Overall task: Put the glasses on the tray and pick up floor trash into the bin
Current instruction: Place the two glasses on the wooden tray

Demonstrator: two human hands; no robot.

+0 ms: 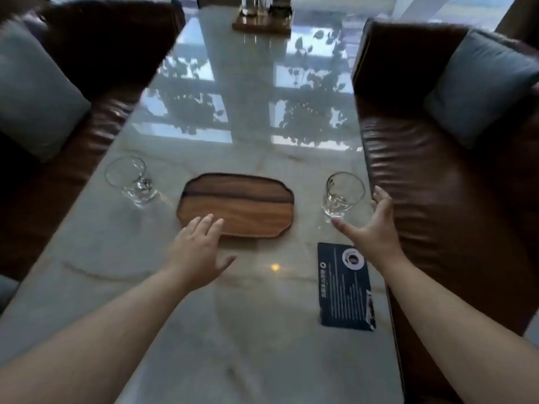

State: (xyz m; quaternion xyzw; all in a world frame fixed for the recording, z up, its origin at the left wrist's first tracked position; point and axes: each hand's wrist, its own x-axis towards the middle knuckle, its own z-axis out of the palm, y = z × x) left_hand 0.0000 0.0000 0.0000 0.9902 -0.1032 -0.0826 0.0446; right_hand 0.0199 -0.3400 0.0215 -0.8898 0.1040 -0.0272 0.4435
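- Just left of the right hand (376, 228): upright right glass (344, 196), between spread, empty fingers (382, 196).
- Further left: tray (248, 211), empty.
- Left hand (198, 246): flat, holding nothing, touching tray's near edge, far from left glass (131, 179).

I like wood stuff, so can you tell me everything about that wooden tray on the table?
The wooden tray is a flat brown board with rounded, slightly wavy corners and a dark streak running along its grain. It lies flat in the middle of the shiny marble table, between two glasses, with nothing on it. The left hand rests its fingertips on the near edge.
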